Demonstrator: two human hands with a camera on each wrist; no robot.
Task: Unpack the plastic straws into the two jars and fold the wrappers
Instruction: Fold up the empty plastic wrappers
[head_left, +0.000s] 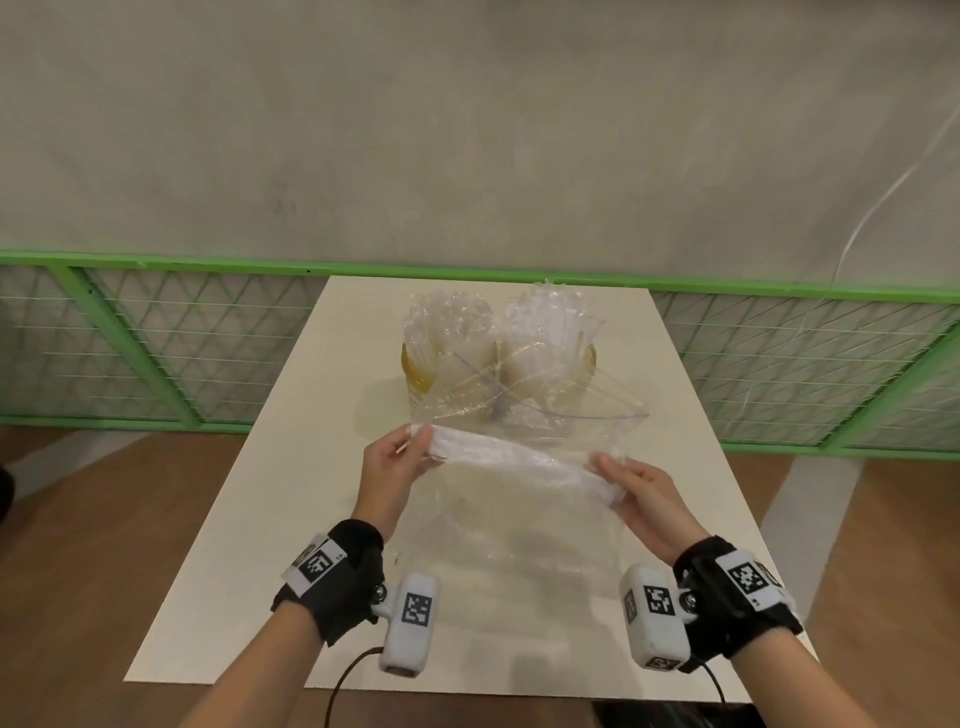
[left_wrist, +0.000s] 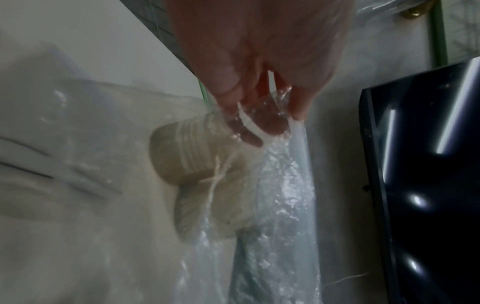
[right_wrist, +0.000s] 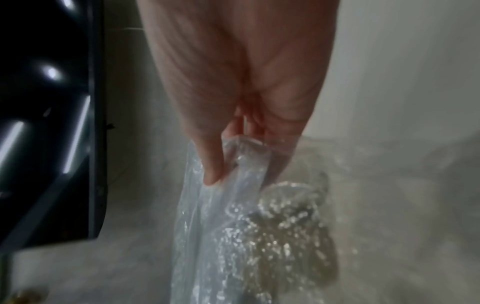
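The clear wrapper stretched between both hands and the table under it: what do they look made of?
The clear crinkled wrapper, pinched by the left hand and the right hand, looks like thin glossy plastic film: see-through, with sparkling creases. The cream rectangular table looks like a matt painted or laminated board; which one I cannot tell.

No readable text, brand names or numbers anywhere. Only black-and-white square marker codes, printed on the wrist straps (head_left: 320, 566) and on the white camera pods (head_left: 417, 609) clipped to them. Nothing legible on the wrapper (head_left: 511, 460) either.
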